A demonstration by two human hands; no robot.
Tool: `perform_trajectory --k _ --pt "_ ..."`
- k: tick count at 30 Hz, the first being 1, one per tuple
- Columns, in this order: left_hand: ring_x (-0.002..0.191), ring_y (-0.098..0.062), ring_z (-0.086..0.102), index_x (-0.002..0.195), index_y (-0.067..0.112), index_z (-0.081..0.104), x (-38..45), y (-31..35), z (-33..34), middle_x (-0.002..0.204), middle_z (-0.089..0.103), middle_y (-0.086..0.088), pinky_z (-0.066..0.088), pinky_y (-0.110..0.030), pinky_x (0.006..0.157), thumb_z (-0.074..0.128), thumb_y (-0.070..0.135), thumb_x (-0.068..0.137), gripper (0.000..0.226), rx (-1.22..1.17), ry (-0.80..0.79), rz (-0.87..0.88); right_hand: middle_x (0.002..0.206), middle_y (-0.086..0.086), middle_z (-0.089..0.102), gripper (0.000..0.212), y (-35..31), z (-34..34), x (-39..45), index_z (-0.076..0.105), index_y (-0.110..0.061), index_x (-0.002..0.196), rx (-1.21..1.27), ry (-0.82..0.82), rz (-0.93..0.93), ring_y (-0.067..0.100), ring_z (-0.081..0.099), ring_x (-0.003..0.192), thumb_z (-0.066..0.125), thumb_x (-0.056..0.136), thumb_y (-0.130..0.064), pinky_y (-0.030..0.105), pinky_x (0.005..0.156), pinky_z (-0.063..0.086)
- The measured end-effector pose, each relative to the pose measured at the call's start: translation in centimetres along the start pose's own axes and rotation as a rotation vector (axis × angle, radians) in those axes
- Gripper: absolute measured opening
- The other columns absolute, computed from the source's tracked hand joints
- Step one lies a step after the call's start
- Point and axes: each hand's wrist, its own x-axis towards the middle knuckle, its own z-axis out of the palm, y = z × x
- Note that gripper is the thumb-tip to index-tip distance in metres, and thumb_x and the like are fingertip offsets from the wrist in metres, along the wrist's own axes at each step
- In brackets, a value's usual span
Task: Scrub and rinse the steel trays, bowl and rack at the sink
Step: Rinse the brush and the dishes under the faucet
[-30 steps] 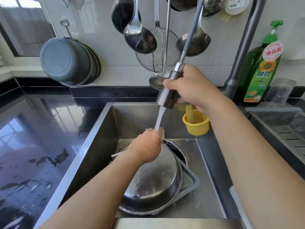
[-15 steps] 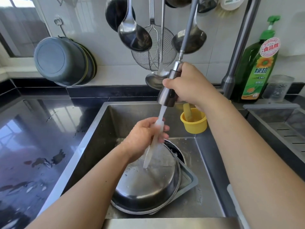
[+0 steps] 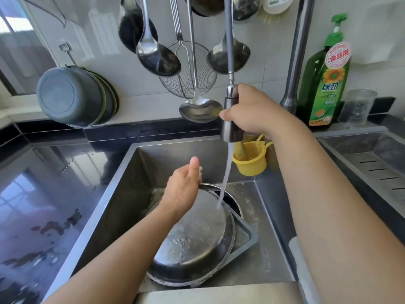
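Both of my hands are over the sink [image 3: 122,189]. My right hand [image 3: 254,110] is wrapped tight around the spray head [image 3: 231,126], which hangs on its hose [image 3: 229,36]. Water [image 3: 225,174] runs down from it and lands near the far rim of the steel bowl [image 3: 197,240]. My left hand [image 3: 182,189] is at the far left edge of that bowl. The thumb points up and the fingers bend down past the rim, but I cannot tell if they hold it.

The bowl sits tilted in the sink, wet, with drops on it. It leans on a steel tray [image 3: 243,238] that lies under it. Another round rim [image 3: 232,202] peeks out behind the bowl.

A yellow cup [image 3: 249,161] hangs at the back of the sink, just under my right wrist. Ladles [image 3: 157,55] and a wire skimmer [image 3: 188,71] hang on the wall. Gray basins [image 3: 72,95] hang to the left. A green soap bottle [image 3: 326,80] and a clear cup [image 3: 356,106] stand on the counter [image 3: 43,194] at the right, next to the tall tap pipe [image 3: 295,51]. The dark counter on the left is wet.
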Motion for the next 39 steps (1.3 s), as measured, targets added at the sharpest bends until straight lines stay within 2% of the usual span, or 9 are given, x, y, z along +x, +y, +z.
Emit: perform_trajectory --k 3,6,17,20,26,30,33,36,39 --pt "0.058 -0.015 0.047 0.095 0.009 0.055 1.5 1.5 0.1 0.072 0.05 -0.004 0.042 -0.028 0.057 0.043 0.022 0.11 0.023 -0.336 -0.127 -0.146 0.106 -0.002 0.058 0.027 1.5 -2.2 -0.2 0.051 -0.025 0.114 -0.08 0.053 0.009 0.024 0.058 0.097 0.068 0.093 -0.025 0.036 0.076 0.042" --pt "0.074 -0.019 0.065 0.115 0.005 0.059 4.6 4.7 0.7 0.084 0.067 -0.009 0.055 -0.034 0.076 0.05 -0.003 0.103 0.017 -0.528 -0.207 -0.151 0.108 -0.003 0.06 0.028 2.3 -3.3 -0.1 0.055 -0.028 0.115 -0.068 0.071 0.012 0.024 0.058 0.1 0.07 0.091 -0.026 0.036 0.08 0.042" --pt "0.096 -0.04 0.074 0.119 0.003 0.06 10.4 12.9 6.5 0.109 0.072 -0.026 0.063 -0.058 0.079 0.06 0.005 0.094 0.025 -0.46 -0.1 0.1 0.11 -0.005 0.063 0.034 3.9 -4.2 0.9 0.059 -0.032 0.12 -0.003 0.055 -0.043 0.02 0.06 0.101 0.073 0.089 -0.026 0.033 0.078 0.047" --pt "0.094 -0.033 0.075 0.12 0.005 0.064 11.2 12.8 6.9 0.105 0.075 -0.018 0.064 -0.051 0.08 0.061 0.017 0.085 0.037 -0.406 -0.069 0.108 0.107 -0.005 0.062 0.033 4.1 -4.2 1.1 0.059 -0.03 0.121 0.019 0.02 -0.049 0.019 0.06 0.099 0.072 0.091 -0.023 0.03 0.071 0.046" --pt "0.063 -0.007 0.071 0.118 0.005 0.064 13.4 12.5 7.5 0.088 0.073 -0.005 0.055 -0.025 0.057 0.061 0.003 0.095 0.023 -0.451 -0.041 0.085 0.107 -0.005 0.061 0.034 4.6 -4.8 1.1 0.058 -0.032 0.122 0.041 0.001 -0.051 0.017 0.06 0.097 0.072 0.093 -0.024 0.027 0.067 0.045" --pt "0.097 -0.031 0.069 0.107 0.011 0.062 13.6 12.1 8.5 0.102 0.07 -0.013 0.057 -0.043 0.082 0.051 0.007 0.102 0.012 -0.327 -0.104 0.046 0.11 -0.004 0.06 0.04 4.7 -4.6 1.1 0.057 -0.031 0.13 0.066 -0.004 -0.043 0.019 0.06 0.099 0.071 0.094 -0.023 0.028 0.071 0.05" --pt "0.088 -0.028 0.067 0.091 0.015 0.058 13.0 11.6 8.3 0.092 0.068 -0.012 0.059 -0.043 0.08 0.047 0.002 0.102 0.02 -0.44 -0.004 0.005 0.107 -0.006 0.06 0.037 4.3 -4.3 1.0 0.057 -0.03 0.127 0.077 -0.019 -0.046 0.016 0.061 0.097 0.071 0.093 -0.024 0.027 0.071 0.05" --pt "0.077 -0.017 0.066 0.107 0.012 0.058 12.9 11.8 8.1 0.088 0.067 -0.004 0.053 -0.026 0.06 0.054 0.009 0.102 0.007 -0.504 0.054 0.057 0.105 -0.008 0.06 0.038 4.3 -4.3 1.0 0.057 -0.029 0.127 0.081 -0.018 -0.049 0.016 0.061 0.097 0.072 0.093 -0.023 0.027 0.072 0.049" --pt "0.091 -0.025 0.07 0.128 0.008 0.056 13.0 12.1 7.9 0.104 0.07 -0.009 0.061 -0.039 0.078 0.063 0.032 0.089 0.047 -0.549 0.057 0.121 0.107 -0.006 0.062 0.038 4.3 -4.3 1.1 0.058 -0.029 0.128 0.082 -0.02 -0.042 0.017 0.062 0.098 0.072 0.092 -0.023 0.028 0.074 0.05"
